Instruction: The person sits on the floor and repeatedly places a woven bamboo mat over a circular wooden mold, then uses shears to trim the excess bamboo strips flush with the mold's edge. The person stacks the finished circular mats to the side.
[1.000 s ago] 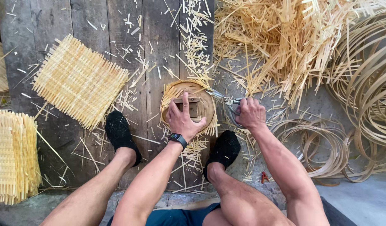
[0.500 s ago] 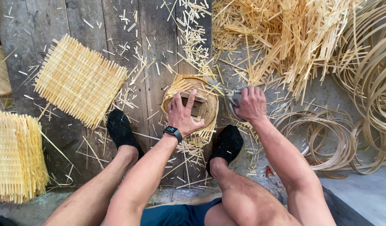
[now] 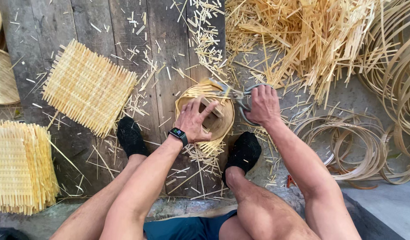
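- Square woven mat (image 3: 88, 87) lay flat on the plank floor (image 3: 80, 26).
- Left hand (image 3: 195, 121), fingers spread, pressed a round woven basket (image 3: 205, 109) between the feet.
- Right hand (image 3: 263, 105) held its grip closed on shears (image 3: 238, 96) at the basket rim.

Woven basket (image 3: 218, 126): I see a small round pale bamboo piece lying on the dark planks between my feet, its trimmed straw ends fringing the 6 o'clock side.
Shears (image 3: 238, 95): grey metal, at the basket's 1 o'clock rim, blades pointing toward 9 o'clock.
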